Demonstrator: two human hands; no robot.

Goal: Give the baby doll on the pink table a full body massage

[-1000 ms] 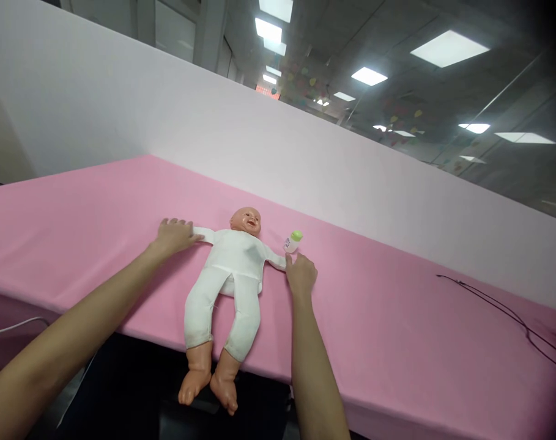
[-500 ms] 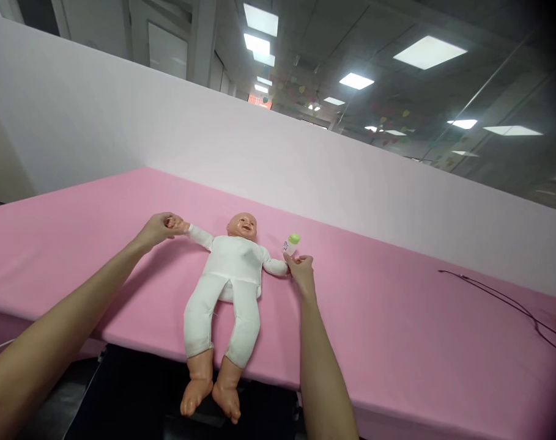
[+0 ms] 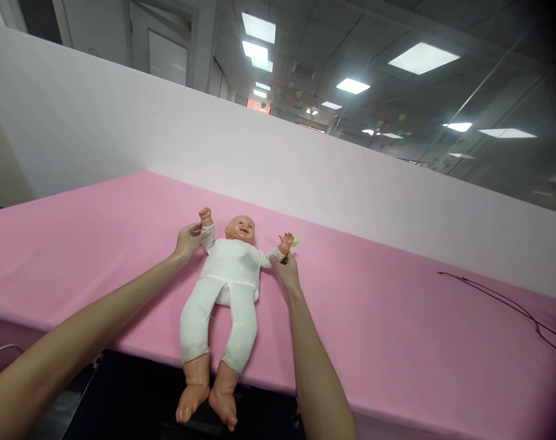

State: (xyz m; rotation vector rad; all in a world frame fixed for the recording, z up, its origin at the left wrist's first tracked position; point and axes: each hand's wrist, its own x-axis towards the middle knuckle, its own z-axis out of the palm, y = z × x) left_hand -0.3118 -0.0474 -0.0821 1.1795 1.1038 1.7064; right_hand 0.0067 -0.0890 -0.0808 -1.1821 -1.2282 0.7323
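Note:
A baby doll (image 3: 234, 260) in white cloth lies face up on the pink tabletop (image 3: 374, 318), its bare feet hanging over the front edge. My left hand (image 3: 189, 240) is closed at the forearm of the doll's arm on the left; its fingertips are partly hidden behind the sleeve. My right hand (image 3: 287, 272) grips the doll's other forearm near the wrist. Both doll arms are bent, with their hands raised beside the head. Behind the doll's hand on the right, a small bottle with a green cap (image 3: 295, 241) is mostly hidden.
A thin black cable (image 3: 493, 296) lies across the table at the right. The white partition (image 3: 305, 177) rises along the table's back edge. A dark chair-like shape (image 3: 135, 397) sits below the front edge, and a white cord (image 3: 5, 348) shows at the far left.
Both doll arms have gone from spread out sideways to bent upward. My left hand moved right and inward, my right hand slightly left, both from the doll's hands to its forearms.

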